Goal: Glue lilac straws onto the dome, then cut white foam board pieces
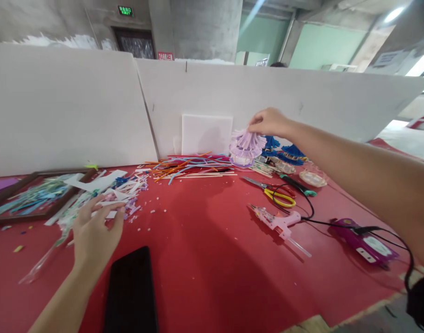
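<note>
Right hand (269,122): fingers pinch the peak of a lilac tiered ornament (245,150) near the rear of the worktop (198,240); too firm a grip could crush its pleats. Left hand (96,231): fingers parted, no hold evident, over paper scraps (130,194) that a sweep could scatter. A snagged cord (319,222) could drag the glue gun (277,222).

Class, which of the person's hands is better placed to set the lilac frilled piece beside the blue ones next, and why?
Probably the right hand: it holds the lilac frilled piece by its top, near the blue pieces. The left hand is across the table, by the paper scraps.
</note>
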Demonstrator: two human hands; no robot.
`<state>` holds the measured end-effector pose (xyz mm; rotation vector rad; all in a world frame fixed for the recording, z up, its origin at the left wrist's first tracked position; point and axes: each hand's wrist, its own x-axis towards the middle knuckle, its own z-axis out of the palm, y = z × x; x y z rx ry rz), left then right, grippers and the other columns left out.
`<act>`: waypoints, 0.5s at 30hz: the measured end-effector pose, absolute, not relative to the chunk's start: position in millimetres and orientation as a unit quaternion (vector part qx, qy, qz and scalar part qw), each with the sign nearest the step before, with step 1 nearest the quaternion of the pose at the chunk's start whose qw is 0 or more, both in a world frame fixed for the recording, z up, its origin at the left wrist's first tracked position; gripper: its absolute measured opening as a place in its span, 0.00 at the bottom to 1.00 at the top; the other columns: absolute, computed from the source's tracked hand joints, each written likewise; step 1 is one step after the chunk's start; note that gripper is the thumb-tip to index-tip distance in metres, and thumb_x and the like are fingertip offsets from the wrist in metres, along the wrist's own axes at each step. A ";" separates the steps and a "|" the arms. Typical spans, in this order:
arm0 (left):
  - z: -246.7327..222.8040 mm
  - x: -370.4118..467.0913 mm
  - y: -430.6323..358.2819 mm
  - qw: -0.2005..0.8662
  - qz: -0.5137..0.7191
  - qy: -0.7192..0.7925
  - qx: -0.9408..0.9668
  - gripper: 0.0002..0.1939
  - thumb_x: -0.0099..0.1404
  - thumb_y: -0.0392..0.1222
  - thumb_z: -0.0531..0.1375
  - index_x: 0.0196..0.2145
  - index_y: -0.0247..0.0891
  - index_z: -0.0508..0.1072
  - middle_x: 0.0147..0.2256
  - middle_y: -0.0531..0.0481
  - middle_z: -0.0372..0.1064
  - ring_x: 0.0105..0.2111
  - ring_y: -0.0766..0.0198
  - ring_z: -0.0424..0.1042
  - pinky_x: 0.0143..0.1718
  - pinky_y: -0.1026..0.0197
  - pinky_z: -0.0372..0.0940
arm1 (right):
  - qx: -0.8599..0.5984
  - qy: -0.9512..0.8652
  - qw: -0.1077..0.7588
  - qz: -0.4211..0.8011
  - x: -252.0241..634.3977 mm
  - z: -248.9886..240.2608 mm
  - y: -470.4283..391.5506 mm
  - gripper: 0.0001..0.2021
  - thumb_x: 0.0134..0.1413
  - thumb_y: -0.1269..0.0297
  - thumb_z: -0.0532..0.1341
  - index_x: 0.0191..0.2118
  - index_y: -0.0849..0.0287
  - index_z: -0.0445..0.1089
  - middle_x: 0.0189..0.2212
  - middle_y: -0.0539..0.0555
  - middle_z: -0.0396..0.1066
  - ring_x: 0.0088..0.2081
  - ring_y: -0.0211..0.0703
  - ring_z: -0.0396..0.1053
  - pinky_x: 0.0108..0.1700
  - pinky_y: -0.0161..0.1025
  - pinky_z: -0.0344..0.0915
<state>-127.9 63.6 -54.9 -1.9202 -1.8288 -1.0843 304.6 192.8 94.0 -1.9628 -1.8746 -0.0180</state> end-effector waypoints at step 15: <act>-61.7 -133.2 67.7 0.145 -0.356 -0.613 -0.690 0.05 0.62 0.44 0.59 0.29 0.43 0.70 0.53 0.48 0.65 0.53 0.46 0.65 0.55 0.43 0.57 | -0.819 -0.569 0.019 -0.074 360.8 50.0 223.4 0.15 0.51 0.61 0.60 0.38 0.69 0.76 0.38 0.68 0.75 0.43 0.59 0.72 0.40 0.44 0.66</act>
